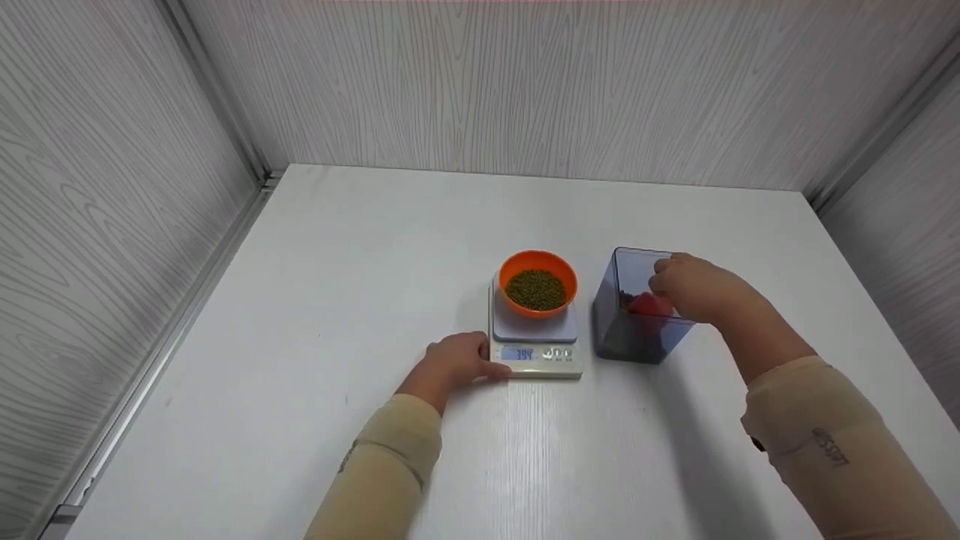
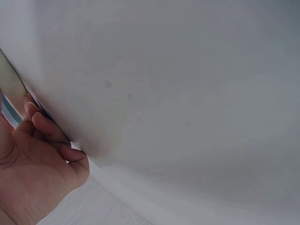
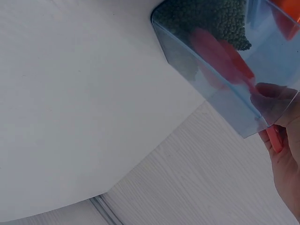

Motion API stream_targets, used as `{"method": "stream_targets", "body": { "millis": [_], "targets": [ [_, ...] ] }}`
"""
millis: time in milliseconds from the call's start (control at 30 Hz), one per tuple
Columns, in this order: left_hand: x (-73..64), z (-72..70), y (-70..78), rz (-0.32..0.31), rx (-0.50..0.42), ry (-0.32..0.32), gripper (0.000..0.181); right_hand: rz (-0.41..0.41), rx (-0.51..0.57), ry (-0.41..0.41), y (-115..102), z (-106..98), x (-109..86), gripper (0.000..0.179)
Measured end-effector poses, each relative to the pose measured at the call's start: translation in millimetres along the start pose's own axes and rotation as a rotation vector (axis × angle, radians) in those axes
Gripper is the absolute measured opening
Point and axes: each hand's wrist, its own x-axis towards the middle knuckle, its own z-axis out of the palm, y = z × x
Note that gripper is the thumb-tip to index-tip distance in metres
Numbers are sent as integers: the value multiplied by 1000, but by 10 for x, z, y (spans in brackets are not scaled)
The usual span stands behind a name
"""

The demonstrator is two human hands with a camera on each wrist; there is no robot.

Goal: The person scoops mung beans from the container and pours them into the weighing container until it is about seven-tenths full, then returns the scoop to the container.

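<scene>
Left hand (image 1: 454, 358) holds the scale (image 1: 535, 330) | right hand (image 1: 696, 289) grips a red scoop (image 1: 649, 306) in the see-through box (image 1: 626, 337) | orange bowl (image 1: 537, 259) of small green beans (image 1: 535, 289) sits on the scale

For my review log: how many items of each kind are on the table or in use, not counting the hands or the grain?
Scale: 1
Bowl: 1
Bin: 1
Scoop: 1
Total: 4

The head camera looks forward and down from above; 2 wrist cameras sit closer, the right sharing the container (image 1: 631, 339).
</scene>
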Motion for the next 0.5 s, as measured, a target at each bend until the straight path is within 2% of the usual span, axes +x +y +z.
{"method": "stream_targets", "body": {
  "millis": [233,500],
  "targets": [
    [1,3,-1,-18,-8,-6,43,60,156,1,33,14,-26,20],
    [-1,12,2,10,18,16,44,63,253,11,39,68,-45,16]
  ]
}}
